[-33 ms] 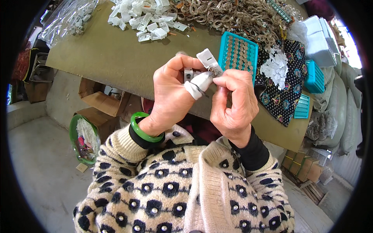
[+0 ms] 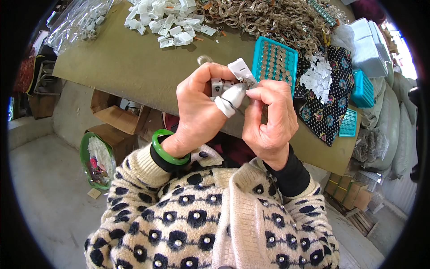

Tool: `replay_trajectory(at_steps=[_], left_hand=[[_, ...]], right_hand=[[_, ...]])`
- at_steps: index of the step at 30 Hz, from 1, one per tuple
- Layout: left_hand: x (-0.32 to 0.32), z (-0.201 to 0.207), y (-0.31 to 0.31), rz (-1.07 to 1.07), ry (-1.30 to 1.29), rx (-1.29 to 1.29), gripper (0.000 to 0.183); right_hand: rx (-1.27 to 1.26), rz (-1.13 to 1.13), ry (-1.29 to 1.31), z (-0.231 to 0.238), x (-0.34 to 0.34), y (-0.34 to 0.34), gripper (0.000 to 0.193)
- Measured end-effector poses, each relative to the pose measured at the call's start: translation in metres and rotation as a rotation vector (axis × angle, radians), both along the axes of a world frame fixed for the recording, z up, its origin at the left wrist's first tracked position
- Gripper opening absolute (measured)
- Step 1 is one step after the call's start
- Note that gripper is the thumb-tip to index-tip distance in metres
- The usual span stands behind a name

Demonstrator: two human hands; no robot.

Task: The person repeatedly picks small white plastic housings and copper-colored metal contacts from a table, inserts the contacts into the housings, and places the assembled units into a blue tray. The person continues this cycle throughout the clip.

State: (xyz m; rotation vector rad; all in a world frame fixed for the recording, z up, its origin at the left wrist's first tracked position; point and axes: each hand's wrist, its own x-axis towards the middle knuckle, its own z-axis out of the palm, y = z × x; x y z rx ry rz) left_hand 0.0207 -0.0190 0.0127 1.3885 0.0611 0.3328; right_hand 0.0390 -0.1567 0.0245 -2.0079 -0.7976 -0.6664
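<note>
My left hand (image 2: 199,96) is closed around a small white plastic casing (image 2: 241,68), which sticks up past the fingers with its lid-like part raised. A white covering with a dark band wraps the thumb. Another white part (image 2: 217,87) shows inside the same grip. My right hand (image 2: 272,121) pinches at the casing's inner end, right by the wrapped thumb tip; whatever small piece lies between its fingertips is hidden. A bit of clear coiled wire (image 2: 204,59) pokes out beyond the left knuckles.
Ahead on the olive table (image 2: 134,67) lie a pile of white casings (image 2: 172,22) and a heap of clear wire coils (image 2: 264,18). A teal tray (image 2: 293,56) holds rows of round metal cells. White flakes (image 2: 318,78) rest on patterned cloth (image 2: 320,116). A green basin (image 2: 85,157) stands on the floor.
The raised casing has tilted slightly, and my wrapped left thumb has shifted a little. More of the clear wire coil shows beyond the left hand. My right hand stays nearly still.
</note>
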Motion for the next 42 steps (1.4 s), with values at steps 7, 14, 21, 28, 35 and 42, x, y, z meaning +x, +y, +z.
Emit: replay_trajectory(at_steps=[7, 14, 21, 28, 35, 42], left_hand=[[-0.005, 0.005, 0.014, -0.314, 0.322, -0.780, 0.016], [-0.006, -0.002, 0.022, -0.392, 0.359, -0.871, 0.023], [-0.007, -0.002, 0.021, -0.281, 0.224, -0.739, 0.023], [-0.012, 0.004, 0.023, -0.287, 0.163, -0.697, 0.024], [-0.017, 0.004, 0.012, -0.193, -0.010, -0.363, 0.017], [-0.019, 0.002, 0.010, -0.022, -0.209, 0.260, 0.025]], right_hand=[[0.274, 0.078, 0.486, 0.009, -0.005, 0.000, 0.013], [0.593, 0.123, 0.937, 0.012, -0.010, 0.004, 0.012], [0.874, 0.198, 1.270, 0.008, -0.012, 0.008, 0.018], [0.804, 0.221, 1.142, 0.018, -0.010, 0.010, 0.024], [0.759, 0.241, 1.168, 0.019, -0.012, 0.016, 0.016], [0.671, 0.189, 1.063, 0.015, -0.016, 0.017, 0.019]])
